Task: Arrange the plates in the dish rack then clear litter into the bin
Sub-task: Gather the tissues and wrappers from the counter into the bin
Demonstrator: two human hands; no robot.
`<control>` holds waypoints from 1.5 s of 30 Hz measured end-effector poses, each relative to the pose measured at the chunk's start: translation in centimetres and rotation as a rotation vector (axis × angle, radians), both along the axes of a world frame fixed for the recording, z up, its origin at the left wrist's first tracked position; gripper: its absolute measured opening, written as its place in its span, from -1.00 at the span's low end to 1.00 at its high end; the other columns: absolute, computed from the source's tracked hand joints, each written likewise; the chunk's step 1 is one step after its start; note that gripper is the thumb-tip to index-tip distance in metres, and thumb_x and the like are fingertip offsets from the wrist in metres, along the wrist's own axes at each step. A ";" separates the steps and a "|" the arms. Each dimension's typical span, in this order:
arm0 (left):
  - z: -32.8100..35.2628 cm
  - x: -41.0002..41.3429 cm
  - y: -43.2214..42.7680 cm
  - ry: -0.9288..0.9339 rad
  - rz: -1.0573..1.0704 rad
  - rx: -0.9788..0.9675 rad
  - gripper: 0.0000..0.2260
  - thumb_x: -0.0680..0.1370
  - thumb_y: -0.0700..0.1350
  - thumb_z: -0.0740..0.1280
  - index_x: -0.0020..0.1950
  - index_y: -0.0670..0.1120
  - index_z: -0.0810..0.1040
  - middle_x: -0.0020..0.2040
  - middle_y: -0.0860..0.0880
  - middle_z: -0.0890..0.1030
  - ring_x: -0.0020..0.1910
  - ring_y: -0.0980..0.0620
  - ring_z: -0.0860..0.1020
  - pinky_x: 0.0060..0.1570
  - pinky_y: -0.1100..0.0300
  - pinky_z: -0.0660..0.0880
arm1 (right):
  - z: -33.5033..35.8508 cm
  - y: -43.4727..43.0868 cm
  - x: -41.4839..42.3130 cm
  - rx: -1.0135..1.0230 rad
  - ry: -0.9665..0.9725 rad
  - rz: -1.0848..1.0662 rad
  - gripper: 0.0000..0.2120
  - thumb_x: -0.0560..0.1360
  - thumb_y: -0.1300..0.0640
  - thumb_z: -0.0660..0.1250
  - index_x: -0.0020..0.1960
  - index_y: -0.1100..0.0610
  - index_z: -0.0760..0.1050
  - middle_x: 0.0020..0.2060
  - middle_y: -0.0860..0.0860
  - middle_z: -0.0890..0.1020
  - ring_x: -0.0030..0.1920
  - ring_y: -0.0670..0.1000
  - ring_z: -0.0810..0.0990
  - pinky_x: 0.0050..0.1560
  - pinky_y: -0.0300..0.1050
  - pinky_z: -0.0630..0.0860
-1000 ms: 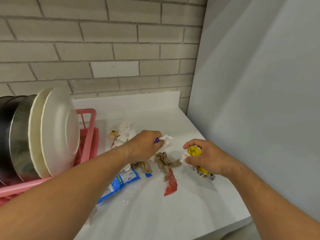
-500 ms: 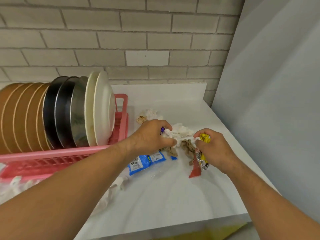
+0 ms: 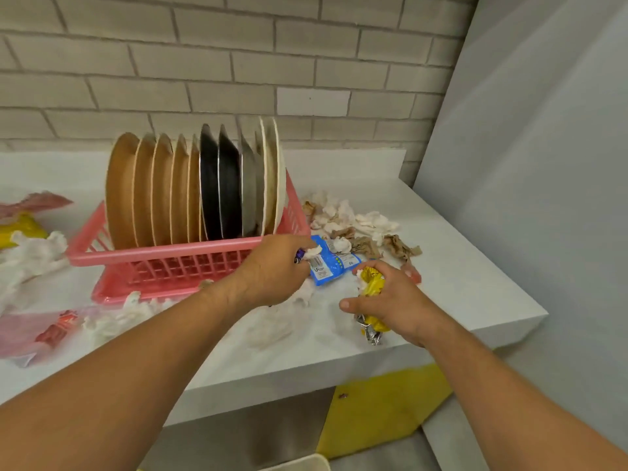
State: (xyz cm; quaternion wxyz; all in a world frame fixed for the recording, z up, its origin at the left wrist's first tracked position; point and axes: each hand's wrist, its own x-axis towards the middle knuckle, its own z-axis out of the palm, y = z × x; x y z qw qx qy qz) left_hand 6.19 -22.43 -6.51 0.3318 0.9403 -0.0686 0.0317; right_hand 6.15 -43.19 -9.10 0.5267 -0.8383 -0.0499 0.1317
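Several brown, black, grey and white plates [image 3: 190, 188] stand upright in the pink dish rack [image 3: 163, 258] on the white counter. My left hand [image 3: 272, 270] grips a wad of white tissue with a bit of purple wrapper just in front of the rack's right end. My right hand [image 3: 390, 300] holds a crumpled yellow and silver wrapper [image 3: 372, 285] near the counter's front edge. A blue packet [image 3: 331, 265] lies between the hands. White tissue and brown paper scraps [image 3: 360, 229] are heaped behind it. No bin is clearly in view.
More litter lies at the left: a yellow packet [image 3: 17, 229], white tissues [image 3: 30, 256], a pink bag with a red wrapper [image 3: 51, 329]. A grey wall [image 3: 526, 164] closes the right side. Below the counter's edge are a yellow surface [image 3: 384, 406] and a pale rim [image 3: 299, 465].
Both hands have drawn back from the litter heap toward the counter's front, each keeping its scraps. The view has pulled back and left, showing the whole rack and the litter at the left.
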 end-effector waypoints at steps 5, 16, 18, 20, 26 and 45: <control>-0.8 -5.6 4.8 0.087 -0.089 -0.047 -0.84 0.56 -0.08 0.32 0.12 0.00 0.61 -0.09 -0.03 0.63 -0.27 0.00 0.64 -0.31 0.03 0.64 | -1.5 4.7 -5.9 -0.143 -0.095 -0.055 -0.59 0.27 0.01 0.61 0.02 -0.01 0.51 -0.17 -0.01 0.65 -0.19 0.02 0.63 -0.11 -0.08 0.58; -7.4 -14.0 7.6 -0.054 -0.221 0.152 -0.59 0.56 0.12 0.26 -0.42 -0.02 0.27 -0.48 0.02 0.34 -0.45 0.02 0.36 -0.41 0.12 0.24 | -7.9 8.7 -13.8 -0.215 -0.162 -0.131 -0.85 0.43 0.10 0.45 -0.11 0.02 0.48 -0.27 -0.07 0.62 -0.26 -0.06 0.57 -0.19 -0.16 0.52; -10.1 -15.5 7.2 -0.026 -0.292 0.208 -0.61 0.56 0.14 0.24 -0.39 0.03 0.25 -0.42 0.05 0.37 -0.38 0.02 0.38 -0.36 0.12 0.25 | -10.3 8.4 -15.0 -0.213 -0.138 -0.148 -0.83 0.43 0.07 0.46 -0.12 0.02 0.47 -0.29 -0.09 0.59 -0.27 -0.07 0.54 -0.17 -0.11 0.51; -13.6 -16.8 6.6 0.027 -0.322 0.234 -0.64 0.55 0.18 0.22 -0.36 0.05 0.24 -0.35 0.07 0.38 -0.33 0.03 0.39 -0.33 0.13 0.29 | -13.5 7.9 -16.1 -0.225 -0.086 -0.174 -0.82 0.44 0.02 0.46 -0.08 0.01 0.47 -0.28 -0.09 0.58 -0.26 -0.06 0.54 -0.18 -0.10 0.51; -28.2 -20.0 5.2 0.314 -0.236 0.112 -0.79 0.49 0.11 0.26 -0.23 0.06 0.30 -0.22 0.10 0.42 -0.26 0.06 0.45 -0.34 0.18 0.39 | -27.4 5.3 -19.2 -0.274 0.025 -0.315 -0.76 0.48 -0.15 0.35 -0.18 0.00 0.43 -0.37 -0.05 0.58 -0.32 -0.02 0.55 -0.25 -0.01 0.54; -72.1 -12.7 -0.6 0.571 -0.296 0.299 -0.69 0.45 -0.20 0.29 0.13 0.08 0.38 0.12 0.06 0.47 0.13 -0.02 0.47 0.07 0.11 0.45 | -64.2 1.1 -13.4 -0.254 -0.013 -0.421 -0.71 0.50 0.02 0.41 0.10 0.08 0.38 -0.04 0.00 0.49 -0.09 -0.02 0.50 -0.18 -0.33 0.37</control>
